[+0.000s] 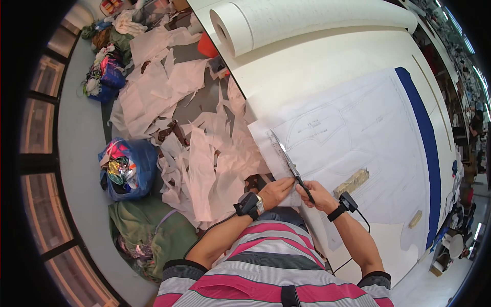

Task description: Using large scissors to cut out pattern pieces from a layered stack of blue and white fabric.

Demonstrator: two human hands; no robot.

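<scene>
My right hand is closed round the black handles of a pair of long scissors. Their blades point away from me over the left part of a white paper pattern sheet with drawn outlines. Close beside the handles, my left hand grips the near left edge of the sheet, its fingers bent together. Both wrists wear black devices with cables. How far the blades are apart is hard to make out.
A big paper roll lies across the far end of the white table. Two yellowish blocks, the larger one nearer me, rest on the sheet. Blue fabric borders its right. Paper scraps and a blue bag cover the floor leftward.
</scene>
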